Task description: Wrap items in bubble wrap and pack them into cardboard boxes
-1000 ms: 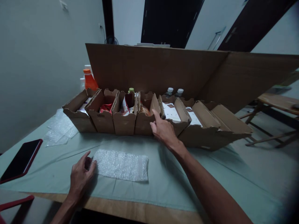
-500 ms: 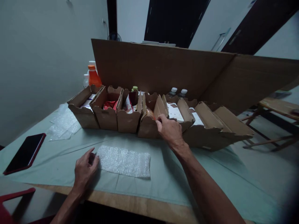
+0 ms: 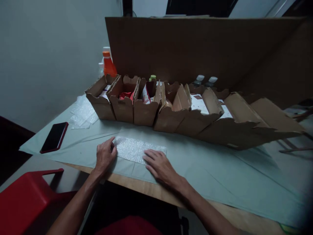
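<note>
Upper limbs: two, both uncovered along the length I can observe. The left forearm (image 3: 79,197) and right forearm (image 3: 201,204) are slim and taper to narrow wrists. The left hand (image 3: 104,156) and right hand (image 3: 161,167) are ungloved, with slender fingers (image 3: 152,154) and a separate thumb. Torso zone: a rounded red surface (image 3: 132,226) is visible between the forearms; I cannot determine whether it is clothing.

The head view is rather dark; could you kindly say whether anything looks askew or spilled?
The brown cardboard bins at the row's right end appear to slant rightward, unlike the more upright left ones, though lens distortion may exaggerate this. The clear, rectangular bubble wrap lies flat; no spill shows.
</note>
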### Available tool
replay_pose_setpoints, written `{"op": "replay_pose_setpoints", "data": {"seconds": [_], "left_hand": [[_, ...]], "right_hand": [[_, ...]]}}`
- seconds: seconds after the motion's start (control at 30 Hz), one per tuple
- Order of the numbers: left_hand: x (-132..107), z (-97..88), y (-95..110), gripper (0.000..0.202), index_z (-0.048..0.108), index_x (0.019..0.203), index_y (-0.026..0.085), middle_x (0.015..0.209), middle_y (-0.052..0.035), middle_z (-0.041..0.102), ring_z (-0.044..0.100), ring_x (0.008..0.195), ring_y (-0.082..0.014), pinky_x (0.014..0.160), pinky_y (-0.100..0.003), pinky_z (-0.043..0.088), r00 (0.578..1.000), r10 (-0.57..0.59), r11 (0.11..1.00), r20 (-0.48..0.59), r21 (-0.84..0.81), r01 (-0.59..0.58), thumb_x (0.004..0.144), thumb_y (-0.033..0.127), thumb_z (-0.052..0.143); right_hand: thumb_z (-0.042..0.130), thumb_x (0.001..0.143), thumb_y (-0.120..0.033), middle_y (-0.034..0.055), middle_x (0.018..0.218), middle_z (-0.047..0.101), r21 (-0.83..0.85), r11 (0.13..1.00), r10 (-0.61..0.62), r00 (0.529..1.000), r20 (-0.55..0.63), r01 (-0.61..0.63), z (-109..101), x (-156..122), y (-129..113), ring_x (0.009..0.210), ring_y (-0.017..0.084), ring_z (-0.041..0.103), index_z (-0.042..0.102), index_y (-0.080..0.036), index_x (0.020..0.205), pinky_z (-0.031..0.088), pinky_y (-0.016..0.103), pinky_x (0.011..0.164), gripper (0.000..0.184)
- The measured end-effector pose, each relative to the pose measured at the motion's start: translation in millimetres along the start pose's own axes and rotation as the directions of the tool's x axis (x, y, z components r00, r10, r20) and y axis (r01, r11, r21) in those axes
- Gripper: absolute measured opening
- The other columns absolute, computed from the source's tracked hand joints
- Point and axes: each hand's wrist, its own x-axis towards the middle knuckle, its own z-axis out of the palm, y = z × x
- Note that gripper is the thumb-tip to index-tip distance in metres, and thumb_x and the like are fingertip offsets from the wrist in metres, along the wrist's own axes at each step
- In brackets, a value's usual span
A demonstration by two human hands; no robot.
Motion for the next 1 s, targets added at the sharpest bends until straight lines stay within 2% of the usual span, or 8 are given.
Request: {"op": "replay_pose_setpoints", "data": {"seconds": [0.13,0.2,0.33,0.47,0.63,0.73,0.87,1.0], "left_hand": [[0,0.6,-3,0.048,0.064,0.125,0.012,0.086,-0.0064,0.072,0.065,0.081,-0.0249,0.085,-0.038,0.045,1.000,-0.006,1.000,0.001,-0.019,0.006,0.082,0.026,0.048],[0,-0.3,-2,0.049,0.065,0.124,0.012,0.086,-0.0062,0.072,0.065,0.081,-0.0246,0.085,-0.038,0.045,1.000,-0.010,1.000,-0.010,-0.026,0.010,0.081,0.028,0.049],[-2,-3.1,1,0.050,0.065,0.124,0.012,0.086,-0.0058,0.072,0.065,0.077,-0.0234,0.082,-0.036,0.046,1.000,-0.015,0.999,-0.016,-0.042,0.014,0.079,0.032,0.051],[-6,-3.0,-5,0.049,0.066,0.121,0.012,0.084,-0.0058,0.072,0.066,0.080,-0.0246,0.084,-0.038,0.047,1.000,0.020,0.999,-0.001,-0.047,-0.020,0.080,0.030,0.048],[-5,2.6,-10,0.044,0.066,0.121,0.016,0.088,-0.0053,0.072,0.066,0.084,-0.0234,0.086,-0.038,0.049,0.997,0.077,0.989,0.009,-0.125,-0.075,0.082,0.026,0.047],[12,12.7,12,0.042,0.064,0.122,0.016,0.093,-0.0077,0.072,0.065,0.090,-0.0237,0.087,-0.038,0.049,0.972,0.233,0.960,0.006,-0.159,-0.229,0.085,0.021,0.046],[48,32.7,68,0.039,0.064,0.125,0.017,0.100,-0.0105,0.070,0.063,0.096,-0.0251,0.087,-0.039,0.049,0.895,0.446,0.882,-0.007,-0.166,-0.441,0.089,0.017,0.047],[50,32.5,89,0.044,0.061,0.130,0.019,0.127,-0.0126,0.063,0.058,0.117,-0.0268,0.100,-0.043,0.048,0.847,0.531,0.828,0.032,-0.233,-0.510,0.087,0.018,0.056]], "right_hand": [[0.047,0.100,-0.028,0.0123,0.121,0.072,-0.002,0.971,0.235,0.960,-0.151,-0.238,-22,-59,37,0.116,0.028,0.064,0.073,-0.020,0.105,0.045,0.049,0.098,0.027],[0.046,0.100,-0.031,0.0115,0.113,0.075,-0.007,0.945,0.321,0.927,-0.194,-0.328,-35,-69,48,0.109,0.027,0.066,0.073,-0.019,0.103,0.045,0.047,0.095,0.029],[0.051,0.098,-0.032,0.0146,0.125,0.069,-0.009,0.912,0.400,0.895,-0.197,-0.409,-35,-33,48,0.117,0.029,0.060,0.067,-0.016,0.118,0.042,0.045,0.098,0.031],[0.059,0.091,-0.023,0.0171,0.128,0.066,-0.002,0.913,0.403,0.904,-0.144,-0.407,-21,10,34,0.115,0.030,0.059,0.068,-0.014,0.101,0.042,0.043,0.095,0.016],[0.055,0.092,-0.019,0.0043,0.089,0.071,0.099,0.926,0.376,0.918,-0.128,-0.365,-18,-22,7,0.083,0.019,0.063,0.063,-0.019,0.085,0.043,0.032,0.080,0.011],[0.050,0.095,-0.029,-0.0003,0.077,0.064,0.444,0.792,0.502,0.861,-0.081,-0.420,-15,-60,-13,0.069,0.016,0.059,0.063,-0.021,0.102,0.043,0.028,0.068,0.017],[0.053,0.090,-0.035,-0.0029,0.079,0.056,0.736,0.505,0.583,0.807,0.094,-0.450,-4,-88,-35,0.062,0.013,0.052,0.047,-0.021,0.144,0.040,0.024,0.058,0.056],[0.059,0.087,-0.039,0.0000,0.079,0.061,0.752,0.440,0.551,0.809,0.204,-0.490,-7,-85,-46,0.066,0.014,0.052,0.070,-0.020,0.118,0.042,0.026,0.062,0.039]]}}
